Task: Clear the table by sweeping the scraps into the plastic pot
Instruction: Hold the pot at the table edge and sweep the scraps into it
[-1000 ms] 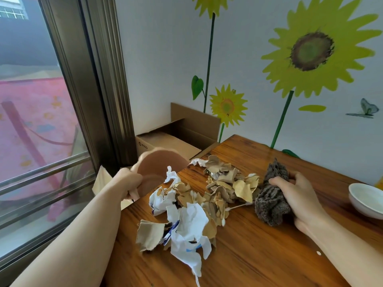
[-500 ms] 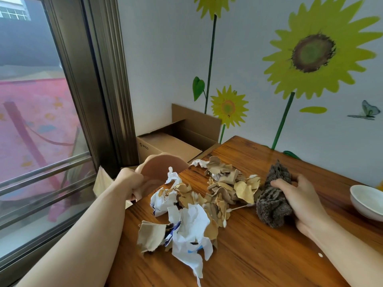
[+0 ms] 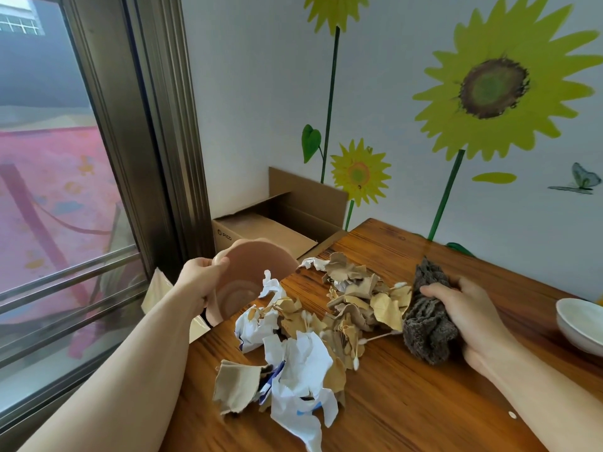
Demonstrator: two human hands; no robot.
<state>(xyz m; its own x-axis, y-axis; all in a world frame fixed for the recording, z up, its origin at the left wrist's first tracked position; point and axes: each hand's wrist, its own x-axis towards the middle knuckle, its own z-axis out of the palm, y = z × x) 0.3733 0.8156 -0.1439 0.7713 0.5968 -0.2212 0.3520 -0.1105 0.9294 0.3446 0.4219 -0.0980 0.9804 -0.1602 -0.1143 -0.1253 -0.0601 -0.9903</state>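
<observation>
Nearest me, the scraps [image 3: 303, 337] lie heaped on the table [image 3: 424, 412] between my hands. Right of them, my right hand [image 3: 470, 321] curls its fingers round a grey cloth [image 3: 424, 324] touching the pile. Left, my left hand [image 3: 199, 278] pinches the rim of the plastic pot [image 3: 251, 272], tipped at the table edge, just beside the scraps. Beyond sits a cardboard box [image 3: 277, 223].

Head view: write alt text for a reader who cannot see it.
A person's left hand holds a pink plastic pot tilted at the edge of the wooden table, while the right hand grips a grey cloth beside a pile of paper scraps.
</observation>
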